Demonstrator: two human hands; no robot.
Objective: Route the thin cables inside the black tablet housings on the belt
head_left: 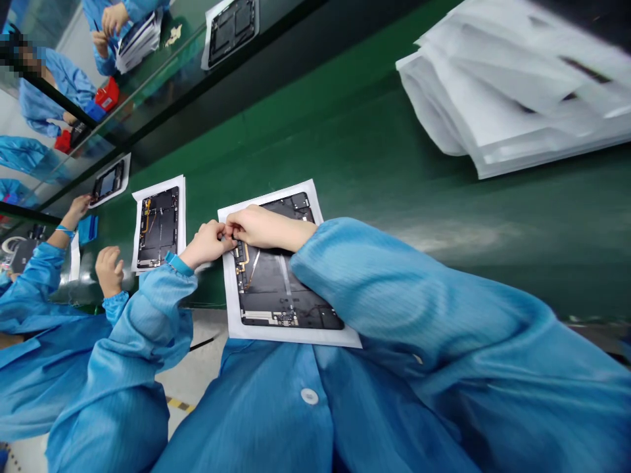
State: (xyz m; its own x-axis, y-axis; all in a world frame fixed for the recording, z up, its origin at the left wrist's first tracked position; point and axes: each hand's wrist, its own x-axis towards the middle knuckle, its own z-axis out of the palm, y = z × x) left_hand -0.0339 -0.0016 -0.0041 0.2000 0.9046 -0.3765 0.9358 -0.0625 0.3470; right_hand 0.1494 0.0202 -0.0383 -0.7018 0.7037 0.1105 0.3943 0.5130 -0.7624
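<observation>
A black tablet housing (pixel 269 282) with its inner parts bare lies on a white foam sheet (pixel 345 336) at the table's front edge. An orange flex cable (pixel 242 261) and a silvery strip run across it. My right hand (pixel 256 226) reaches over the housing to its left edge, fingers pinched together. There it meets my left hand (pixel 210 243), which is closed too, its wrist in a blue band. Both sets of fingertips come together by the housing's upper left edge. Whatever is between them is too small or hidden to make out.
Another open tablet housing (pixel 160 226) lies on a white sheet to the left, with one more tablet (pixel 107 182) beyond it. A pile of white foam sheets (pixel 493 98) is at the upper right. Co-workers in blue sit at left and across the raised shelf (pixel 187 82).
</observation>
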